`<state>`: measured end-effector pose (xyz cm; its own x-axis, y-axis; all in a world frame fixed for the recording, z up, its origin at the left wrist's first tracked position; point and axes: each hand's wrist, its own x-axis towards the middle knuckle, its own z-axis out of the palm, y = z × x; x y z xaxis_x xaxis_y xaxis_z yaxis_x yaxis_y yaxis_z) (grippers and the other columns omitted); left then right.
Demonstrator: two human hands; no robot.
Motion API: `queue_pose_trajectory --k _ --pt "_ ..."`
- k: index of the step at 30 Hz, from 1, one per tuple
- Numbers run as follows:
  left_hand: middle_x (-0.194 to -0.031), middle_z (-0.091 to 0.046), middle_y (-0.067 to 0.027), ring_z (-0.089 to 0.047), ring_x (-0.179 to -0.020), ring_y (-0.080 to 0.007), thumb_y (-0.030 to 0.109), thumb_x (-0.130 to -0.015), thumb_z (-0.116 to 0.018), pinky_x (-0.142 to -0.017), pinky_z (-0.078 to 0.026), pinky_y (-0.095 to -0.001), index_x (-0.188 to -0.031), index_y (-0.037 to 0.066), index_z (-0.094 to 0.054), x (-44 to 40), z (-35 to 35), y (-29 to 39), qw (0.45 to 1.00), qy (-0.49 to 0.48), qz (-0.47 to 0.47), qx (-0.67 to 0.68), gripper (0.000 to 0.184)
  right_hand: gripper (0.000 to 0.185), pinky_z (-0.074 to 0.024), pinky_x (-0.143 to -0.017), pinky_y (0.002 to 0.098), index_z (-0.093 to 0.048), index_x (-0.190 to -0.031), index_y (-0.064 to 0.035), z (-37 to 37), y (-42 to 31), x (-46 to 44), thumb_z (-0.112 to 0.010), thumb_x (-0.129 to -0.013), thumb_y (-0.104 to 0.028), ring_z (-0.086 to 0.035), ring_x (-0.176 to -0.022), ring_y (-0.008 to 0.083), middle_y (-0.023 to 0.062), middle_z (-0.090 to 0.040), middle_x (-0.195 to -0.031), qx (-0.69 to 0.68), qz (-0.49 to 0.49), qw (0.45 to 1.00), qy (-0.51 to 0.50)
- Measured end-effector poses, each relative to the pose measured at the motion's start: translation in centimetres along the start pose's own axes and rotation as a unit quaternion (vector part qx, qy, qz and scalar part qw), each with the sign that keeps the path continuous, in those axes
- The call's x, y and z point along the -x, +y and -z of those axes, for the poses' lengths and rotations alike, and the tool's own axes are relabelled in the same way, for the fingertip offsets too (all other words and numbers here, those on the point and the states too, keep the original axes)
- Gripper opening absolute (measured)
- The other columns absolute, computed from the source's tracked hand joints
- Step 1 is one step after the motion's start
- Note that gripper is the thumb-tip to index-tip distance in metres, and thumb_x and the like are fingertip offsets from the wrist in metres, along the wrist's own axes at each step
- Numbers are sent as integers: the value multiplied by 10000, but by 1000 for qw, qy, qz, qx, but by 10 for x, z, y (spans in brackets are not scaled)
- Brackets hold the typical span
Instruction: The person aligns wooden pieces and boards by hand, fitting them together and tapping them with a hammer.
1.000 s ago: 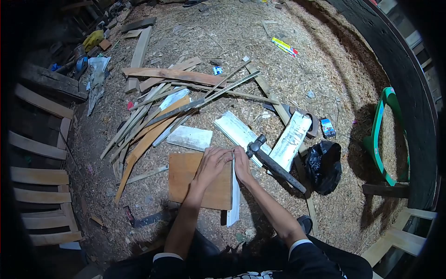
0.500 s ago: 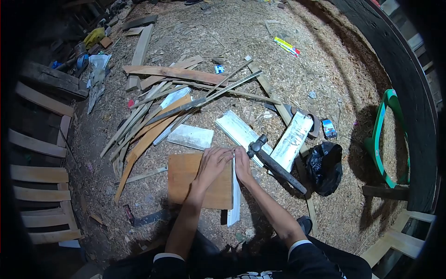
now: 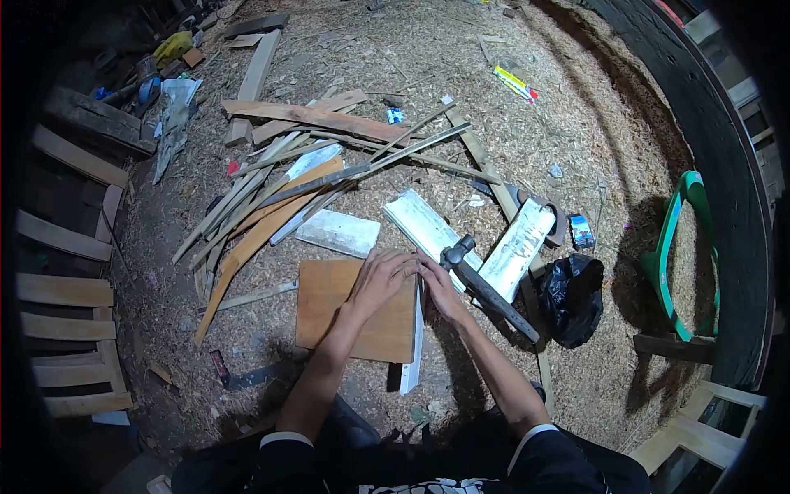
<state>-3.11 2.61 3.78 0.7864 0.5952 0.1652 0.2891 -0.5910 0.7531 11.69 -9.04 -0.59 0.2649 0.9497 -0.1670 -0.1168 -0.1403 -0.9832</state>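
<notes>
A square brown wooden board (image 3: pixel 329 309) lies in front of me, with a white strip (image 3: pixel 411 375) under and beside its right edge. Across the board's upper right corner rests my left hand (image 3: pixel 378 284), its fingers bent over the edge. My right hand (image 3: pixel 442 288) meets it at that corner, fingertips pressed together; anything small between them is hidden. Just right of this hand, a hammer (image 3: pixel 498 300) with a dark handle lies partly over white-painted wood pieces (image 3: pixel 426 230).
Slats and offcuts (image 3: pixel 280 198) are heaped ahead and left. To the right are a black plastic bag (image 3: pixel 572 300), a handsaw (image 3: pixel 555 222), a small blue box (image 3: pixel 582 232) and a green plastic frame (image 3: pixel 666 263). Wooden slatted frames (image 3: pixel 66 288) stand left. Sawdust covers the ground.
The board's near right corner has lifted slightly up the view, and both hands have shifted a little at its upper right corner. My head view has turned slightly.
</notes>
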Motion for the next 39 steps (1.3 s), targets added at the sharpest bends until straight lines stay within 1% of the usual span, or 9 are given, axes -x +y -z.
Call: queue_pose_trajectory --k 1,9,11,14,17,23,31,35,39 --pt "-1110 -726 -122 -649 -1093 -305 271 -974 -663 -979 -423 -403 -1162 73 -725 -2 1 -1 1000 0 -17 4 280 413 -254 -1221 376 -559 -1408 -7 2 0 -1 -501 -1083 -255 -344 -1508 326 282 -409 -1575 -4 2 1000 -2" --pt "-1106 -722 -115 -649 -1089 -292 244 -964 -667 -975 -425 -403 -1147 73 -724 -8 7 13 1000 -13 -25 9 257 513 -214 -1244 395 -485 -1465 4 11 -4 2 -594 -1034 -250 -277 -1538 320 250 -341 -1623 -34 -10 999 -40" --pt "-1101 -720 -112 -649 -1083 -291 241 -962 -667 -971 -427 -404 -1137 74 -726 -7 6 13 999 -7 -33 7 249 611 -192 -1254 407 -432 -1508 9 13 -3 1 -644 -1011 -276 -252 -1547 315 242 -317 -1635 -35 9 997 -69" --pt "-1089 -717 -105 -648 -1069 -291 245 -964 -663 -962 -428 -408 -1113 65 -724 -5 5 9 1000 -10 -14 6 241 701 -184 -1258 409 -379 -1547 7 10 3 6 -677 -995 -306 -251 -1547 310 234 -322 -1633 6 24 998 -60" --pt "-1077 -717 -101 -649 -1049 -292 245 -962 -665 -953 -428 -409 -1106 54 -718 -5 5 6 999 7 -49 -3 245 746 -188 -1258 409 -338 -1570 7 5 0 9 -682 -992 -318 -257 -1545 308 226 -326 -1633 15 12 999 -45" --pt "-1065 -697 -98 -616 -1088 -288 264 -978 -633 -987 -401 -416 -1111 62 -706 0 7 11 1000 -1 -29 2 253 724 -219 -1248 410 -355 -1558 3 9 0 4 -678 -995 -317 -314 -1518 305 215 -368 -1610 34 11 997 -70" --pt "-1314 -588 -138 -499 -1292 -302 217 -1012 -508 -1147 -281 -461 -1264 79 -618 3 15 19 999 -14 -40 -19 308 679 -254 -1230 400 -381 -1537 13 7 -11 6 -667 -1005 -296 -360 -1488 290 214 -424 -1568 52 17 997 -60" --pt "-1345 -579 -148 -486 -1325 -300 217 -1025 -478 -1173 -254 -470 -1311 75 -589 5 13 22 999 -42 -28 -12 338 667 -270 -1221 398 -399 -1521 29 5 -15 8 -664 -1007 -303 -400 -1459 286 215 -463 -1533 46 30 997 -49" --pt "-1349 -579 -151 -486 -1331 -301 191 -1032 -442 -1173 -257 -467 -1339 60 -561 6 6 23 997 -30 -36 -67 354 671 -292 -1210 397 -406 -1513 35 8 -4 6 -677 -999 -299 -427 -1438 284 214 -484 -1513 37 33 998 -48"
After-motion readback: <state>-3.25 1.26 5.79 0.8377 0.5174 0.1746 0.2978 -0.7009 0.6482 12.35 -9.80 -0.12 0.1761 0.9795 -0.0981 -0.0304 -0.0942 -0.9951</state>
